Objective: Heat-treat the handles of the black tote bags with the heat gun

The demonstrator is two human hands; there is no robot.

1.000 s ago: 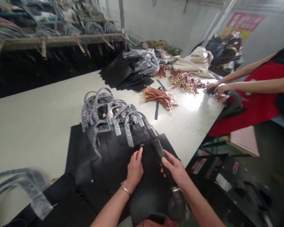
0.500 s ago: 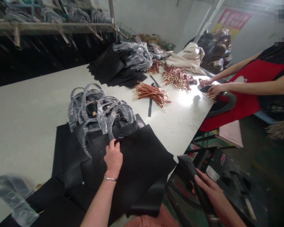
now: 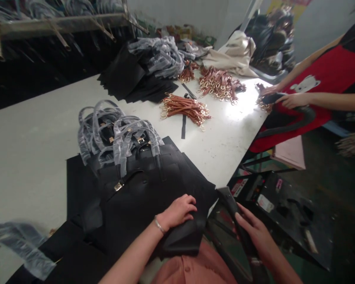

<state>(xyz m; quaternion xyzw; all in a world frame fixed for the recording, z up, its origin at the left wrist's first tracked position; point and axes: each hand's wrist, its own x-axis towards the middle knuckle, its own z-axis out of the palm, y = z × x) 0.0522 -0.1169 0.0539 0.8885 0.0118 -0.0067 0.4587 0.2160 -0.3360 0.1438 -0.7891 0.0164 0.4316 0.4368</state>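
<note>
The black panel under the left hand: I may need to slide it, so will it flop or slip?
The black panel probably bends rather than staying rigid: its near edge curls below the left hand. It may move as a broad sheet, since most of it lies flat. It could slip too, given its smooth face.

I'm working in a bag workshop: black bags (image 3: 127,209) with plastic-wrapped handles (image 3: 118,150) are crowding the pale worktable (image 3: 35,130), brown clasp straps (image 3: 185,107) are lying in heaps, 1 co-worker (image 3: 328,83) is standing at the edge, a boxy machine (image 3: 301,185) is sitting below, a loaded rack (image 3: 41,28) is standing behind.
</note>
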